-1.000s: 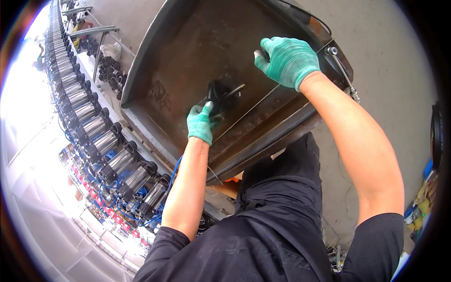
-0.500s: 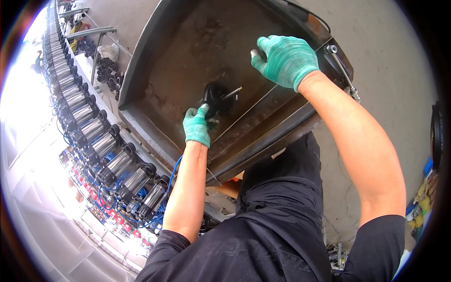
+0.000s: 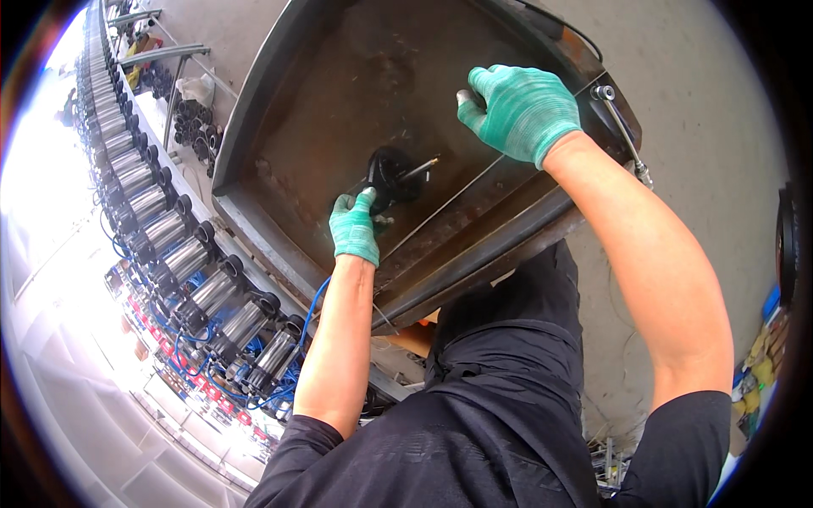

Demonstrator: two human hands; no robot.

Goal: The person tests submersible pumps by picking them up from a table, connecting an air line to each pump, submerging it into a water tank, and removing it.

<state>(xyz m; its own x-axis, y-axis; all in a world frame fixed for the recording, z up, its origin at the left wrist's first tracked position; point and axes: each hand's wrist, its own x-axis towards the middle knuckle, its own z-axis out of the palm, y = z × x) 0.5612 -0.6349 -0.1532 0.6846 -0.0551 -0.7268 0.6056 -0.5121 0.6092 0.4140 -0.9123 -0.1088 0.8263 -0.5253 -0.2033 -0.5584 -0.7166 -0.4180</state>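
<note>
My left hand (image 3: 354, 227), in a green-and-white knit glove, is closed on the edge of a round black part (image 3: 391, 178) in brownish liquid inside a metal tank (image 3: 296, 262). From this part sticks out a thin metal rod (image 3: 419, 168) with a brass-coloured tip. My right hand (image 3: 523, 112), gloved alike, hangs over the tank's right side with its fingers curled and the thumb forward. Whatever lies inside that grip is hidden beneath the hand. A thin straight rod or wire (image 3: 449, 201) crosses the tank and passes below it.
A metal bar with a round end (image 3: 622, 127) sits at the tank's right corner. Along the left runs a long row of shiny metal cylinders (image 3: 220, 292) with black ends and blue hoses (image 3: 315, 306). Coloured cloths (image 3: 758, 364) lie at the far right, on the floor.
My right hand has shifted slightly right, its fingers still curled. My left hand keeps its hold on the black part. The view has tilted a little.
</note>
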